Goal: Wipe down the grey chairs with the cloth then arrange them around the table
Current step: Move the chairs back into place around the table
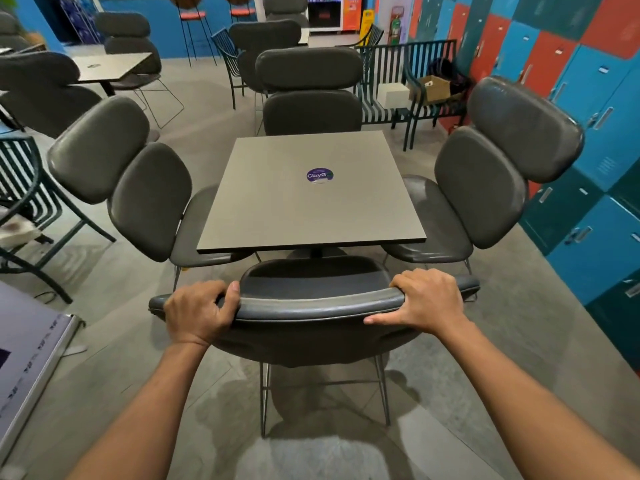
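Head view: both hands, left hand (200, 310) and right hand (426, 298), grip the near grey chair (311, 303) backrest.

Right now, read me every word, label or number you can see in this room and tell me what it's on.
"ClayG", with the end cut off by glare: round purple sticker on the table.
Small white line under it: too small to read.
Sign board at lower left: print too blurred.
Vending machine at the back: too blurred.
Locker labels: too small.
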